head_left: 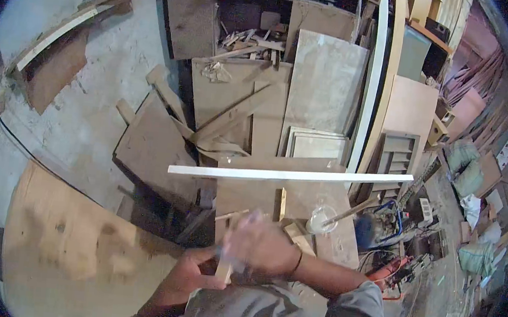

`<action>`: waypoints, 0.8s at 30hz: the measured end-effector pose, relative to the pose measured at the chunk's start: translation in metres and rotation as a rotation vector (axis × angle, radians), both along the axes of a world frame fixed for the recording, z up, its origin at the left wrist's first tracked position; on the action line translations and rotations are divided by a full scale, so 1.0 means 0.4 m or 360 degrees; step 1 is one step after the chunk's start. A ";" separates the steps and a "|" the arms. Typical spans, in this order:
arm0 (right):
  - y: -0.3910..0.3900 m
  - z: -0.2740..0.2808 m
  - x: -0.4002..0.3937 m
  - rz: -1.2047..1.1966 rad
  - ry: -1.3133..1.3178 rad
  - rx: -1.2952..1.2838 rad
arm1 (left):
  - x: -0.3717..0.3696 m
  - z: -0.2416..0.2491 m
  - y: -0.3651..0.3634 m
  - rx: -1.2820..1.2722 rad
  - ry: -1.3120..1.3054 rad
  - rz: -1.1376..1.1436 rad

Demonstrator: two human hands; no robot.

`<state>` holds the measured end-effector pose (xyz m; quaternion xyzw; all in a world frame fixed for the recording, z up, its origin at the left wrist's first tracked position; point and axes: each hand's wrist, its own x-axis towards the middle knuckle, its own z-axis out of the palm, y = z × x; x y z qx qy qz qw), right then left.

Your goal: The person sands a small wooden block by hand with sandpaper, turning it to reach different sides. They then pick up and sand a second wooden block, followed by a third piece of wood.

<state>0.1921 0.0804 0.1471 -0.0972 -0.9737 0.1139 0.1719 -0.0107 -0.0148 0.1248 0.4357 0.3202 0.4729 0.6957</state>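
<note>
My left hand (197, 270) is closed around the lower end of a small light wooden piece (224, 270), close to my body. Over the upper part of that wood lies my right hand (267, 245), smeared by motion. A pale, crumpled-looking thing (237, 239) shows under its fingers, too blurred to name. Just beyond the hands, a short wooden block (282, 204) stands on the worktable (241, 197). Beside it are a flat wood offcut (299, 238) and a white tub (321, 220) with a stick (350, 210) leaning out of it.
A long white strip (289, 176) lies across the worktable and juts past both sides. Boards (324, 92) lean behind it. Power tools with cables (393, 270) are at the right. A large plywood sheet (74, 251) is at the left.
</note>
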 end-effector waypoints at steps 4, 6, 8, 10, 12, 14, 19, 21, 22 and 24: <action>-0.053 -0.048 -0.004 0.0014 0.0471 0.0539 | -0.001 0.046 0.013 -0.0374 -0.0130 -0.0058; -0.043 -0.046 -0.009 -0.0010 0.0285 0.0453 | 0.012 0.074 0.004 -0.0570 -0.0338 0.0002; 0.008 -0.014 0.005 -0.0265 -0.0019 0.0051 | -0.006 0.019 0.000 -0.0149 0.0003 -0.0036; -0.026 -0.043 -0.001 -0.0070 0.0202 0.0378 | -0.006 0.004 0.003 -0.0353 -0.0062 -0.0043; -0.050 -0.067 -0.014 0.0120 0.0448 0.0728 | -0.001 -0.016 0.013 -0.0179 0.0000 -0.0049; -0.030 -0.056 -0.001 -0.0023 0.0431 0.0501 | 0.010 0.022 0.000 -0.0165 0.0051 0.0028; -0.030 -0.053 0.008 -0.0013 0.0433 0.0540 | 0.017 0.003 0.015 -0.0140 0.0005 0.0004; -0.026 -0.033 0.008 0.0190 0.0342 0.0748 | 0.016 0.000 0.010 -0.0112 0.0044 0.0003; -0.017 -0.041 0.006 0.0052 0.0362 0.0510 | 0.013 0.000 0.011 -0.0104 0.0062 -0.0002; 0.009 -0.078 0.011 -0.0197 0.0371 0.0020 | 0.004 -0.014 0.011 -0.0225 0.0049 -0.0096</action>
